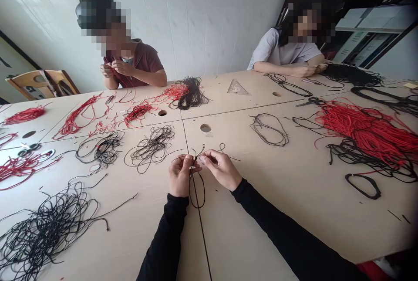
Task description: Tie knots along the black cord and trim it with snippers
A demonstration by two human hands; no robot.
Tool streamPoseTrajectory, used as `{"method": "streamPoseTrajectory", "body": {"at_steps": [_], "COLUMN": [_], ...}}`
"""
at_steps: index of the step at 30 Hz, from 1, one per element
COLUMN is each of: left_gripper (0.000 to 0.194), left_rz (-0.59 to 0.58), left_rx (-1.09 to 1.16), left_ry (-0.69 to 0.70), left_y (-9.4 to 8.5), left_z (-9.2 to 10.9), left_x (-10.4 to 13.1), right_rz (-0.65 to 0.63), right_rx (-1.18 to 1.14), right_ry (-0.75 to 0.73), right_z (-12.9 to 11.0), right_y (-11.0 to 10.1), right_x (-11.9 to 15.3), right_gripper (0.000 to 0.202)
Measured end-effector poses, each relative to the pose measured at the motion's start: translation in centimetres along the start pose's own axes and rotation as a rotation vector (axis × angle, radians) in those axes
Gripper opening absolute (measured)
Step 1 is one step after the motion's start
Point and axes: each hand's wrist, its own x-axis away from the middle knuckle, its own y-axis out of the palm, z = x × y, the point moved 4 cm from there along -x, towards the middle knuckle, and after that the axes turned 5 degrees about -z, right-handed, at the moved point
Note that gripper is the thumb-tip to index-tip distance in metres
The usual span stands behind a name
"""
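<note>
Over the middle of the table (pixel 248 220), my left hand (pixel 180 174) is closed, thumb and fingers pinching a thin black cord (pixel 204 190). A loop of that cord hangs below the pinch, and short ends stick up above it. Close on the right, my right hand (pixel 222 167) is closed too, thumb and forefinger pinching a strand of the same cord. Small knots seem to sit between the two hands, partly hidden by the fingers. Nearest on the table lie a loose black cord bundle (pixel 153 146) to the left and a coiled black cord (pixel 269 130) to the right.
A large black cord tangle (pixel 48 224) lies front left. Red cords (pixel 362 126) heap at right beside dark scissors (pixel 310 101); other scissors (pixel 28 148) lie far left. A clear triangle ruler (pixel 237 87) is near the back. Two people (pixel 139 65) sit opposite, handling cords. Round holes (pixel 205 128) pierce the tabletop.
</note>
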Motion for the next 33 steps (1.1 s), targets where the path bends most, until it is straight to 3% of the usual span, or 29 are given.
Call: {"method": "streamPoseTrajectory", "body": {"at_steps": [7,12,19,22,27,33], "left_gripper": [0.041,0.036,0.03,0.028,0.024,0.03], "left_rz": [-0.056,-0.097,-0.015,-0.024,-0.136,-0.195], "left_rx": [0.008,-0.057,-0.031,-0.178,-0.551,-0.589], "left_ry": [-0.163,-0.144,-0.095,-0.065,0.093,0.088], "left_y": [0.3,0.6,0.2,0.5,1.5,1.7], "left_z": [-0.1,-0.2,0.4,0.6,0.7,0.4], "left_x": [0.1,0.3,0.3,0.5,0.9,1.0], "right_rz": [0.001,-0.003,0.17,0.268,0.127,0.085], "right_rx": [0.024,0.046,0.133,0.192,0.347,0.299], "right_ry": [0.014,-0.011,-0.002,-0.087,-0.289,-0.224], "right_z": [0.1,-0.3,0.0,-0.7,-2.2,-1.6], "right_y": [-0.1,-0.1,-1.2,-1.4,-0.1,-0.1], "right_x": [0.1,0.1,0.2,0.4,0.7,0.4], "right_gripper": [0.026,0.025,0.024,0.022,0.016,0.012]}}
